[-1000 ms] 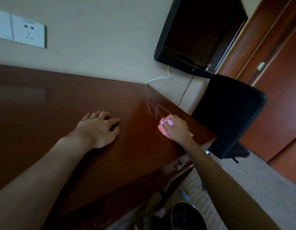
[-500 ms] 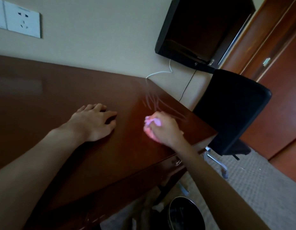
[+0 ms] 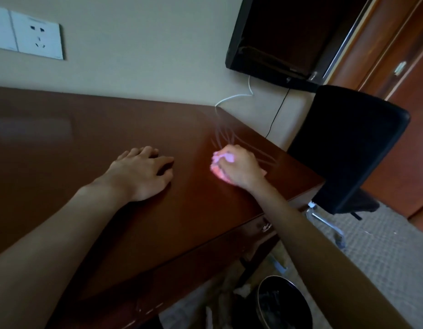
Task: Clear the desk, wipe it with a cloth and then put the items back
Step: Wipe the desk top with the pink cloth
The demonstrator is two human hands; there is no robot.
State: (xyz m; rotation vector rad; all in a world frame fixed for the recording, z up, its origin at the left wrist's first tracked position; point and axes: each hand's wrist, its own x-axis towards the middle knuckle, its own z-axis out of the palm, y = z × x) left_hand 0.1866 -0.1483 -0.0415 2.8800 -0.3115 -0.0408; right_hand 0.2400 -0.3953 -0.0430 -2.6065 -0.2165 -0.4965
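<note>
Cloth (image 3: 219,165) bunched shapeless under right hand (image 3: 241,168).

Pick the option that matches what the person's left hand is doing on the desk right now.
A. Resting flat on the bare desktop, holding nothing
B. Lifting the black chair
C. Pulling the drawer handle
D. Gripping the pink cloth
A: the left hand lies palm down on the desk with fingers spread and nothing in it, while the right hand grips the pink cloth.

hotel-like room, desk (image 3: 63,143), wall television (image 3: 288,36)
</note>
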